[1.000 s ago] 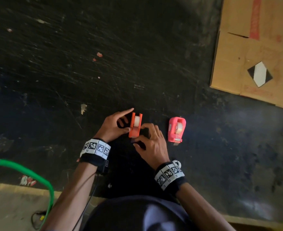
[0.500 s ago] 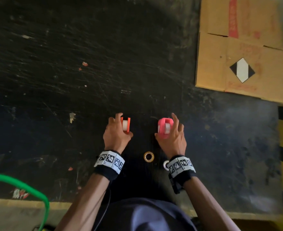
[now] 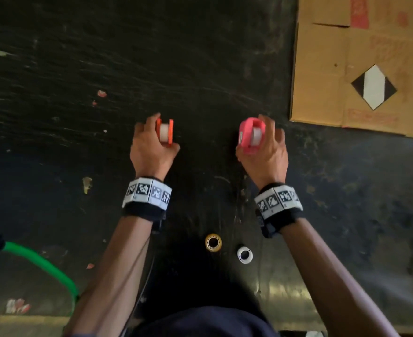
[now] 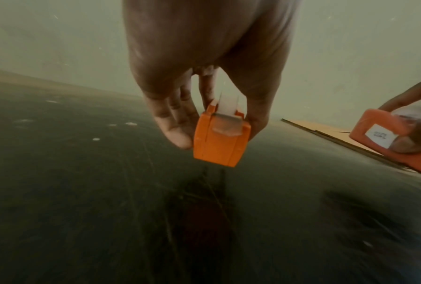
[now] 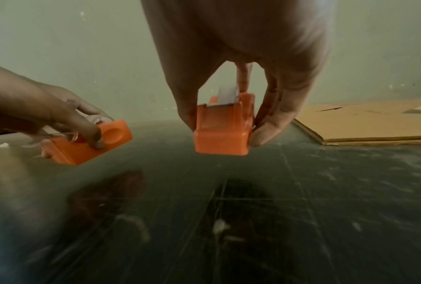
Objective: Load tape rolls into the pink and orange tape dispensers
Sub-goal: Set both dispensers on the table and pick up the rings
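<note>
My left hand (image 3: pixel 152 144) grips the orange tape dispenser (image 3: pixel 164 131) by its sides, a white roll seated in it; in the left wrist view the orange dispenser (image 4: pixel 220 138) hangs just above the dark surface. My right hand (image 3: pixel 264 147) holds the pink tape dispenser (image 3: pixel 250 135), also with a white roll inside; the right wrist view shows the pink dispenser (image 5: pixel 225 127) lifted, pinched between thumb and fingers. Two loose rings lie near my body: a yellowish tape core (image 3: pixel 213 242) and a white tape core (image 3: pixel 245 255).
A flattened cardboard box (image 3: pixel 361 64) lies at the far right of the scratched black surface (image 3: pixel 103 69). A green hose (image 3: pixel 42 266) curves at the lower left. Small paper scraps (image 3: pixel 86 184) dot the surface.
Both hands have moved forward and apart, each carrying its dispenser. The right hand left the orange dispenser and picked up the pink one. The two cores have come into view near my body.
</note>
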Available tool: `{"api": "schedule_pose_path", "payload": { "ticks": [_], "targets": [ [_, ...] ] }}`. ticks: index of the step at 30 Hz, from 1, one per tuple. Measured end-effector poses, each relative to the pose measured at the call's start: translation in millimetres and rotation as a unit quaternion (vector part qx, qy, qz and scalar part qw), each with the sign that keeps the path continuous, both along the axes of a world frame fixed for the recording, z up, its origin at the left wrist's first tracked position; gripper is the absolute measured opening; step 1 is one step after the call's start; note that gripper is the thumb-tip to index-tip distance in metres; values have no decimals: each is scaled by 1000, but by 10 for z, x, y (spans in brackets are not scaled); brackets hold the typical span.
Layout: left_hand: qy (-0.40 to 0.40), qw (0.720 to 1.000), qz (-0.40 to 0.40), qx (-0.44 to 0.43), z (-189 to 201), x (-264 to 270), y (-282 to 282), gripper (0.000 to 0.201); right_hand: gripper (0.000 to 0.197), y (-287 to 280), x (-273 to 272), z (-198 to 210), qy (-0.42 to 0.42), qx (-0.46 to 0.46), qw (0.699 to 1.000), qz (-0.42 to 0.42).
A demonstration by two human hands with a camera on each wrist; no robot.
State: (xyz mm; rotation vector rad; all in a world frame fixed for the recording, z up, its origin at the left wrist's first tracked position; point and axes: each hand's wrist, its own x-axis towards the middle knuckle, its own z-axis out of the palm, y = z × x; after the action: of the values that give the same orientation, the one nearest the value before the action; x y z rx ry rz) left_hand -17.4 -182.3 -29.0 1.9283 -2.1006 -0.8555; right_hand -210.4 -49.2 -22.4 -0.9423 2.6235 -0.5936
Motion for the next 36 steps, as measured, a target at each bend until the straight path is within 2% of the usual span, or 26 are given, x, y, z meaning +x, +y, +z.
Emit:
{"api": "schedule_pose_path", "payload": {
  "ticks": [5,10,12,15,17,20,23,27,31,33,36],
  "targets": [
    [-23,999,-9,36,-175,-238,-227,90,85,-175,-198,-199,-29,84,996,23],
    [14,999,-7,49,-222,-112,-110,107,113,82,-169,-225,-51,29,998,3],
    [40,997,16,58,-217,27,23,107,110,299,-106,-219,-56,18,998,-6],
    [75,994,50,66,-216,252,344,92,94,705,37,-186,-60,33,998,-5],
    [77,992,45,87,-185,388,624,84,87,990,169,-129,-65,51,997,-2],
    [57,990,-32,127,-124,598,1128,76,83,1421,417,-58,-72,90,993,14],
    [49,979,-146,130,-97,745,1603,74,83,1810,660,-35,-80,110,990,45],
    [-7,940,-317,126,-55,726,2003,86,90,2144,900,-43,-81,132,979,132],
    [-36,911,-403,86,-43,550,2180,89,101,2285,1009,-62,-68,172,962,200],
    [-47,900,-429,65,-56,459,2228,84,94,2302,1029,-75,-56,177,959,215],
    [-48,901,-430,39,-60,397,2259,52,56,2263,1047,-76,-49,162,964,204]
  ]
}}
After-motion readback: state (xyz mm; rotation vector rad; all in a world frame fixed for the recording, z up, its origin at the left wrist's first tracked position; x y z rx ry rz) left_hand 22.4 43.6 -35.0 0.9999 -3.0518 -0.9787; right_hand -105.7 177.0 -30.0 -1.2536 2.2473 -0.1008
